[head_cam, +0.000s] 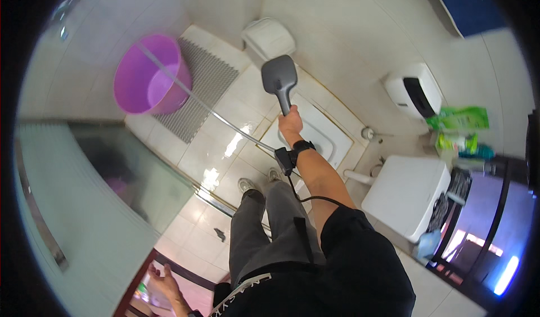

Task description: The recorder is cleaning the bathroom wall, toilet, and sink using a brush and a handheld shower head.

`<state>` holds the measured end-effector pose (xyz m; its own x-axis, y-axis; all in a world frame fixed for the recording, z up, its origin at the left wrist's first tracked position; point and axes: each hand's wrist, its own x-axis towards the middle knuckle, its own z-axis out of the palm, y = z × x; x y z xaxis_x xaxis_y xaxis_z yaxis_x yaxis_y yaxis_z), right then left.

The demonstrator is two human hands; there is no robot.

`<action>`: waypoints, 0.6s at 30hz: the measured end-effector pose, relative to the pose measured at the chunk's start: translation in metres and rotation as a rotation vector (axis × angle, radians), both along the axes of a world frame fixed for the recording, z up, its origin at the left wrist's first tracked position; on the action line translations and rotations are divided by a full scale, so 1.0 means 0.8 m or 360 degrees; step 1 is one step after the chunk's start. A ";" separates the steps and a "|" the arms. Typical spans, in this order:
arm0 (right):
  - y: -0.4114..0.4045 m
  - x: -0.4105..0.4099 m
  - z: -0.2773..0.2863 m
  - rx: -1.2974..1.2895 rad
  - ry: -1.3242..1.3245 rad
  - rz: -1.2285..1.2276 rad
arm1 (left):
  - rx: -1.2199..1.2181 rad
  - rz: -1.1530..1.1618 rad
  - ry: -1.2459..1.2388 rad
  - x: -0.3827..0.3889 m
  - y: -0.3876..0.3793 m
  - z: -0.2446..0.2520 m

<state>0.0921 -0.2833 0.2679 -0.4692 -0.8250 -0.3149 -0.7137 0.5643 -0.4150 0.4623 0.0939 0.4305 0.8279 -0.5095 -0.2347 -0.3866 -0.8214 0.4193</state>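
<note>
My right hand [291, 123] is closed around the handle of a dark grey handheld shower head [279, 76], its broad head pointing away from me above the tiled floor. A silver shower hose [202, 104] runs from near my wrist across to a purple plastic bucket [154, 79]. Below the shower head lies a white squat toilet [320, 135], partly hidden by my arm. My left hand [162, 278] is at the lower left, fingers apart, holding nothing, near the edge of a frosted glass door [84, 216].
A grey mat [206, 72] lies beside the bucket. A white bin [272, 38] stands in the corner. Along the right are a white cistern [403, 194], a wall-mounted dispenser [415, 89] and green packages [460, 118]. A metal door track [215, 201] crosses the floor by my feet.
</note>
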 end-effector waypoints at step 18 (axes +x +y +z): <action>-0.035 -0.083 0.043 -0.0606 -0.0045 -0.0708 | -0.0308 -0.1412 -0.0143 -0.037 -0.414 0.043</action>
